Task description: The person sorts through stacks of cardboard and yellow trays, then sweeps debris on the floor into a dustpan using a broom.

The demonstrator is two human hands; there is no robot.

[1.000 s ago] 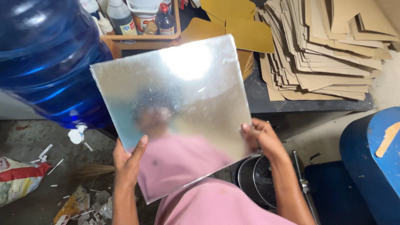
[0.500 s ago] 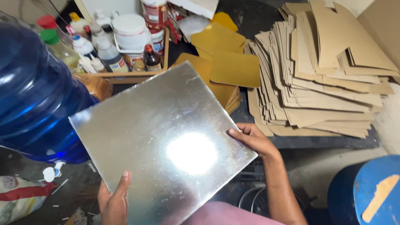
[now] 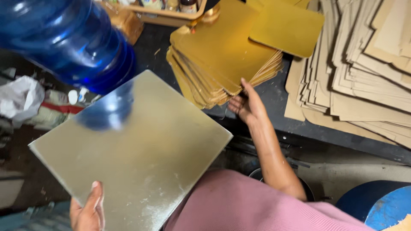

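Observation:
A square silver foil-covered board (image 3: 141, 154) lies tilted over my lap, reflecting the blue jug. My left hand (image 3: 87, 209) grips its near left edge, thumb on top. My right hand (image 3: 247, 102) has its fingers spread and touches the front edge of a stack of gold square boards (image 3: 218, 55) on the dark table; it holds nothing. One more gold board (image 3: 287, 25) lies behind the stack.
A large blue water jug (image 3: 68, 38) stands at upper left. Piles of brown cardboard sheets (image 3: 364, 64) fill the right of the dark table (image 3: 274, 94). A wooden tray with jars (image 3: 171, 13) sits at the back. A blue drum (image 3: 385, 205) is at lower right, a white bag (image 3: 19, 98) at left.
My right hand let go of the silver board's right edge and moved up to the gold stack. The board dropped lower and left, held only by my left hand.

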